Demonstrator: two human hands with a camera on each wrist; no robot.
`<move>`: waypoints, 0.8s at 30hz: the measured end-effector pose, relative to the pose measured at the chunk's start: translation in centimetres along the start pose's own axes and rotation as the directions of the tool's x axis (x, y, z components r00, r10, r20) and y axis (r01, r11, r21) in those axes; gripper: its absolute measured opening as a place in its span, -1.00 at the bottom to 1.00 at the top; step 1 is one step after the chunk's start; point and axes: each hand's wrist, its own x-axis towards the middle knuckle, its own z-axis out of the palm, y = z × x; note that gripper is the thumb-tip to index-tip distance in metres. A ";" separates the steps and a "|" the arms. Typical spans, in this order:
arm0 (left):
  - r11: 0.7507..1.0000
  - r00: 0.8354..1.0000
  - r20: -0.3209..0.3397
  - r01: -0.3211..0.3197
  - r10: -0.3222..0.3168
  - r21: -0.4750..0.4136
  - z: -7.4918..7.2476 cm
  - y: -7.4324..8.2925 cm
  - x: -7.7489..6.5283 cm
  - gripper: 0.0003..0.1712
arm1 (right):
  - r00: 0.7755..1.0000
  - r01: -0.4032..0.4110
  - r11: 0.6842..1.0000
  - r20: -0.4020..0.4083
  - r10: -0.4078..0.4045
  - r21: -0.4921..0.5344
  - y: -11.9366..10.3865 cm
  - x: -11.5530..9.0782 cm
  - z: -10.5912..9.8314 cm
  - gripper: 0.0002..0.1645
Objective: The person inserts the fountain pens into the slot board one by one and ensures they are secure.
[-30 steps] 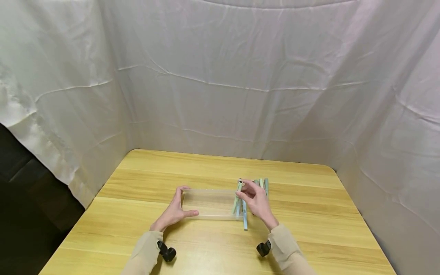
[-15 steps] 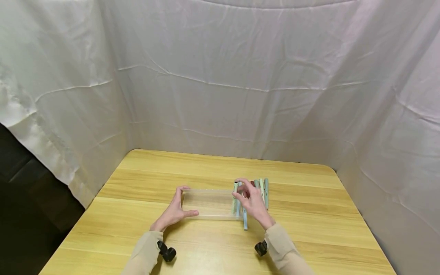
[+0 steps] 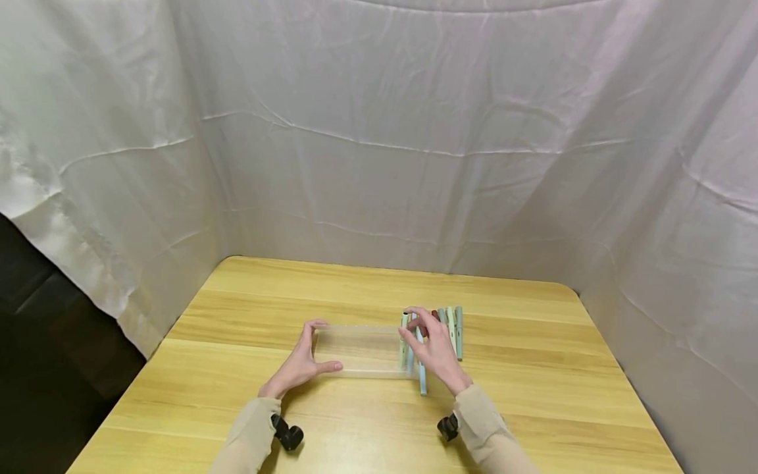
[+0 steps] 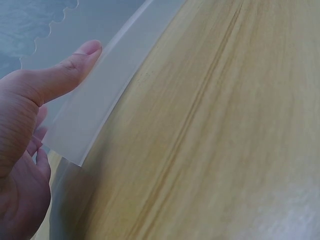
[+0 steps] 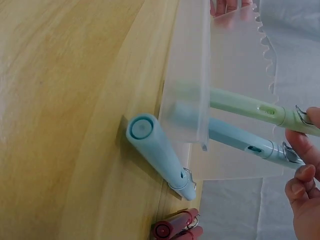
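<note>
My left hand [image 3: 302, 362] grips the left end of a translucent plastic pen tray [image 3: 358, 352], thumb on its front wall and fingers at the back. In the left wrist view the thumb [image 4: 65, 75] presses that wall, and the far edge is notched. At the tray's right end my right hand [image 3: 436, 342] pinches a light green fountain pen [image 5: 245, 106] near its clip. That pen leans in the tray beside a light blue pen [image 5: 235, 135]. Another blue pen [image 5: 157, 155] lies outside, just past the tray's end.
Right of the tray lie several more pens: dark red pens [image 5: 175, 225], a pale green pen [image 3: 451, 326] and a grey-green pen [image 3: 459, 336]. The wooden table [image 3: 533, 368] is bounded by a hanging pale curtain [image 3: 379, 197].
My right hand has moved slightly left with the green pen, which went from tilted to nearly parallel with the blue one in the tray. The left hand and tray stayed put.
</note>
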 end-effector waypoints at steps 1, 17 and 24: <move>1.000 1.000 -0.001 0.000 0.000 0.000 0.0 0.0 0.0 0.10 | 1.000 0.004 1.000 -0.013 -0.004 -0.010 0.0 0.0 0.1 -0.59; 1.000 1.000 -0.010 -0.022 0.023 0.019 0.0 0.0 0.1 0.10 | 0.988 0.067 0.985 -0.128 -0.088 -0.161 0.2 0.5 0.6 -0.62; 1.000 1.000 -0.007 0.006 -0.006 0.012 0.0 0.1 0.0 0.12 | 0.995 0.033 0.990 -0.093 -0.046 -0.139 0.2 0.7 0.4 -0.61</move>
